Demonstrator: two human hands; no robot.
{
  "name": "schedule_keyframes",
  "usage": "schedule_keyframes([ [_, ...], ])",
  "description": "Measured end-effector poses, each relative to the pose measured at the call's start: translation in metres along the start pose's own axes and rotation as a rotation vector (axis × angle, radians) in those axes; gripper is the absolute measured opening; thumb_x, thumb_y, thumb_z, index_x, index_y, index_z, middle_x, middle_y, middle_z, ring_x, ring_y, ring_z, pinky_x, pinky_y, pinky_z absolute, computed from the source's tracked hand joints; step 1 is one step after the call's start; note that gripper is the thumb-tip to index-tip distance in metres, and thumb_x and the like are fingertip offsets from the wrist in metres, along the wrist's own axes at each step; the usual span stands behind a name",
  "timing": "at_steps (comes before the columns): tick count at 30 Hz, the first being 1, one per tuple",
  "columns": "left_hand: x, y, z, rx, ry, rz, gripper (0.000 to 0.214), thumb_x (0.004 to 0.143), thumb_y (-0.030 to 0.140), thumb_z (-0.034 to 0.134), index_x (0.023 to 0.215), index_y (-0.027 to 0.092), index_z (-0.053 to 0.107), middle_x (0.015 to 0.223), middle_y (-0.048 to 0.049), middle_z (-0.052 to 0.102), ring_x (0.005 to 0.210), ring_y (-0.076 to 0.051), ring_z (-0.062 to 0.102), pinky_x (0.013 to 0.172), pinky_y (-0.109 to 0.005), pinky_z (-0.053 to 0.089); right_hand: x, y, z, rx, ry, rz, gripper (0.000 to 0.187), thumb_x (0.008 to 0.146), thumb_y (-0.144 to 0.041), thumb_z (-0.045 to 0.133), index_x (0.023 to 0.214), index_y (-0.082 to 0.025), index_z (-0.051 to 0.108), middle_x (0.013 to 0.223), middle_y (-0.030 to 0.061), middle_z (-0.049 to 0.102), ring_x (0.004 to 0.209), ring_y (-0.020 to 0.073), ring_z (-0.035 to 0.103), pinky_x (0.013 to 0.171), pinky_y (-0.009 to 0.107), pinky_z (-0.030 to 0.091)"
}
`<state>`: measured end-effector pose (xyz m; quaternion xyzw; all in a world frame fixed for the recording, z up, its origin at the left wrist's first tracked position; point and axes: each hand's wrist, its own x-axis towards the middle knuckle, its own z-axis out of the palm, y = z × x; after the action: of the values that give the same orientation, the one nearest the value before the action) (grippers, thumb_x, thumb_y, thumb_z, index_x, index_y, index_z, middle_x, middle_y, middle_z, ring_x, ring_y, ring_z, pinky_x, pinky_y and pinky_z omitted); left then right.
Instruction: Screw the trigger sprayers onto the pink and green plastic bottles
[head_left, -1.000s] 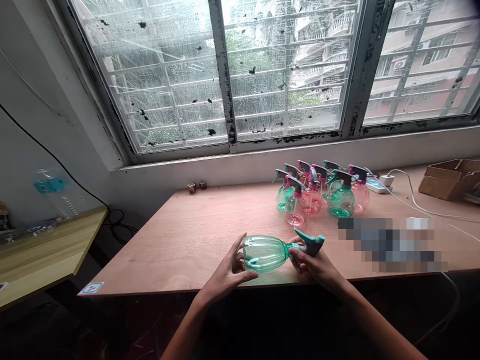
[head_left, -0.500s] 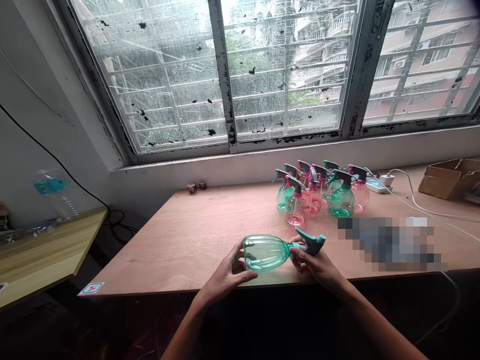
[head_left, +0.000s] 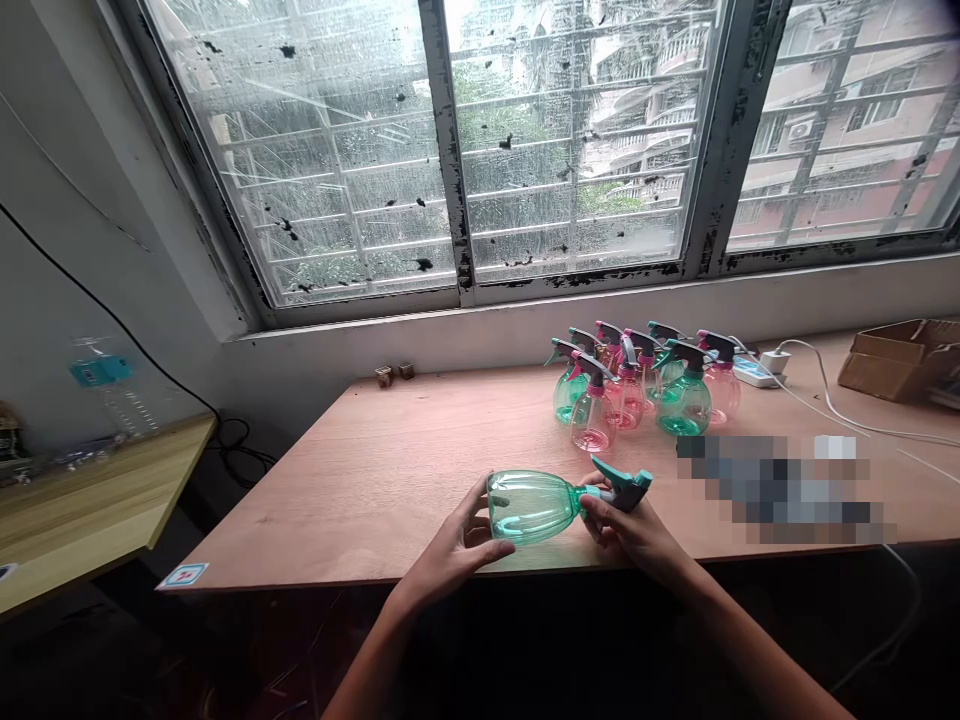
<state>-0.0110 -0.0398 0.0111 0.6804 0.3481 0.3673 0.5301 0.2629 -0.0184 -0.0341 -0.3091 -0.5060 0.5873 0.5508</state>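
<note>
A clear green spray bottle (head_left: 531,507) lies sideways in the air over the table's front edge, its base to the left and its grey-and-teal trigger head (head_left: 626,485) to the right. My left hand (head_left: 466,535) cups the base end, thumb below and fingers behind. At the neck, just under the trigger head, my right hand (head_left: 626,530) has its thumb and fingers closed. Behind it, a group of upright spray bottles stands together, among them a pink one (head_left: 592,420) and a green one (head_left: 683,400).
The wooden table (head_left: 375,460) runs up to the window wall. A white power strip (head_left: 756,371) with a cable and a cardboard box (head_left: 896,362) sit at the right. Two small brown objects (head_left: 384,376) stand near the wall. A blurred patch (head_left: 787,490) covers something at right.
</note>
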Motion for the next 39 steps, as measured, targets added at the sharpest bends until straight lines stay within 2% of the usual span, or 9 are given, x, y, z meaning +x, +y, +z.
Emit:
schedule_keyframes([
  [3, -0.0001, -0.0021, -0.0002, 0.000, 0.001, 0.008, 0.095, 0.081, 0.024, 0.077, 0.154, 0.038, 0.018, 0.143, -0.0101, 0.046, 0.115, -0.024, 0.058, 0.108, -0.048, 0.041, -0.0001, -0.0013, 0.0013, 0.003, 0.007, -0.003, 0.031, 0.082, -0.044, 0.076, 0.096, -0.023, 0.059, 0.059, -0.0058, 0.055, 0.047, 0.0117, 0.047, 0.045, 0.026, 0.028],
  [7, -0.0010, -0.0018, 0.0020, -0.016, -0.014, 0.016, 0.098, 0.083, 0.024, 0.074, 0.155, 0.039, 0.008, 0.139, -0.0104, 0.050, 0.116, -0.024, 0.059, 0.108, -0.048, 0.041, -0.0004, -0.0023, 0.0028, 0.000, 0.002, -0.011, 0.031, 0.080, -0.045, 0.077, 0.093, -0.022, 0.060, 0.057, -0.0060, 0.054, 0.046, 0.0116, 0.046, 0.046, 0.027, 0.028],
  [10, -0.0012, 0.0013, 0.0027, -0.019, -0.010, 0.011, 0.097, 0.082, 0.026, 0.076, 0.155, 0.038, 0.013, 0.146, -0.0116, 0.044, 0.121, -0.027, 0.056, 0.109, -0.047, 0.041, -0.0003, -0.0016, 0.0024, 0.002, 0.005, -0.010, 0.031, 0.080, -0.045, 0.078, 0.093, -0.022, 0.060, 0.057, -0.0056, 0.054, 0.046, 0.0115, 0.046, 0.045, 0.026, 0.027],
  [15, 0.0000, 0.0035, 0.0014, -0.013, -0.020, 0.005, 0.077, 0.085, 0.028, 0.072, 0.151, 0.029, 0.032, 0.135, -0.0119, 0.053, 0.117, -0.028, 0.058, 0.105, -0.047, 0.045, 0.0005, 0.0003, 0.0003, 0.027, 0.008, -0.005, 0.027, 0.082, -0.040, 0.077, 0.094, -0.022, 0.060, 0.061, -0.0051, 0.056, 0.047, 0.0111, 0.048, 0.045, 0.025, 0.029],
  [22, -0.0004, 0.0002, 0.0024, -0.028, -0.018, 0.018, 0.098, 0.082, 0.022, 0.075, 0.155, 0.038, 0.011, 0.141, -0.0110, 0.048, 0.121, -0.027, 0.057, 0.110, -0.050, 0.040, 0.0008, 0.0048, -0.0023, 0.055, 0.003, -0.009, 0.025, 0.085, -0.038, 0.075, 0.096, -0.023, 0.059, 0.063, -0.0054, 0.058, 0.048, 0.0104, 0.048, 0.045, 0.024, 0.032],
  [26, -0.0001, 0.0003, 0.0019, -0.030, -0.011, 0.015, 0.097, 0.081, 0.026, 0.076, 0.155, 0.035, 0.014, 0.147, -0.0125, 0.043, 0.127, -0.030, 0.052, 0.111, -0.050, 0.039, 0.0008, 0.0057, -0.0033, 0.052, -0.014, -0.006, 0.022, 0.085, -0.035, 0.075, 0.095, -0.022, 0.061, 0.065, -0.0043, 0.059, 0.049, 0.0098, 0.050, 0.046, 0.024, 0.032],
  [30, 0.0006, -0.0007, 0.0001, -0.006, -0.005, -0.001, 0.087, 0.083, 0.028, 0.074, 0.154, 0.030, 0.023, 0.142, -0.0130, 0.048, 0.124, -0.030, 0.054, 0.107, -0.050, 0.043, 0.0005, 0.0047, -0.0032, 0.057, -0.018, -0.006, 0.022, 0.085, -0.035, 0.076, 0.095, -0.022, 0.062, 0.064, -0.0044, 0.059, 0.049, 0.0097, 0.049, 0.045, 0.024, 0.031],
  [34, -0.0001, -0.0020, 0.0009, 0.013, 0.012, 0.005, 0.099, 0.082, 0.023, 0.075, 0.155, 0.039, 0.010, 0.143, -0.0102, 0.045, 0.117, -0.024, 0.057, 0.110, -0.049, 0.040, 0.0001, 0.0040, -0.0023, 0.058, -0.012, -0.014, 0.023, 0.086, -0.036, 0.074, 0.097, -0.023, 0.060, 0.064, -0.0049, 0.058, 0.048, 0.0097, 0.048, 0.045, 0.024, 0.030],
  [39, -0.0015, -0.0012, 0.0021, 0.006, 0.012, 0.004, 0.104, 0.080, 0.024, 0.078, 0.155, 0.038, 0.007, 0.146, -0.0117, 0.042, 0.120, -0.026, 0.055, 0.111, -0.050, 0.039, 0.0003, 0.0034, -0.0019, 0.051, -0.013, -0.018, 0.022, 0.086, -0.037, 0.074, 0.095, -0.022, 0.061, 0.063, -0.0046, 0.058, 0.048, 0.0102, 0.048, 0.045, 0.025, 0.031],
])
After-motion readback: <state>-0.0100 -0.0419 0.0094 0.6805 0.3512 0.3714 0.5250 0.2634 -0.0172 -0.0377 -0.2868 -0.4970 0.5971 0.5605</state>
